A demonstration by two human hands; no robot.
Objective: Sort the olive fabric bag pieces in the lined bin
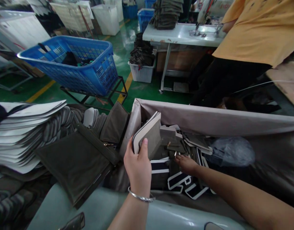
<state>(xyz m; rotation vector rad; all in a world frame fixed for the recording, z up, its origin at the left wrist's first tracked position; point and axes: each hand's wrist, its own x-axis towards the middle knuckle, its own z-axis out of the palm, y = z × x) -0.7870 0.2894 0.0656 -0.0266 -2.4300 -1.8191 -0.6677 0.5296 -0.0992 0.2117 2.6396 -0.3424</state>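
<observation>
My left hand (138,163) is closed around a small stack of grey fabric panels (151,131) with pale borders and a dark rounded edge. The thumb lies on the front face, and the stack stands tilted upright over the left end of a cloth-lined bin (209,116). Lower in the bin, my right hand (187,164) has its fingers together at a dark zippered fabric piece (172,146), by a small metal zip pull. Its thumb is hidden. Around it lie dark pieces with white edging (160,171).
A dark olive fabric piece (77,159) lies left of the bin, beside stacked pale-edged panels (22,140). Clear plastic (233,151) sits in the bin's right part. Beyond stand a blue basket (89,78), a sewing table (170,36) and a person in a yellow shirt (261,32).
</observation>
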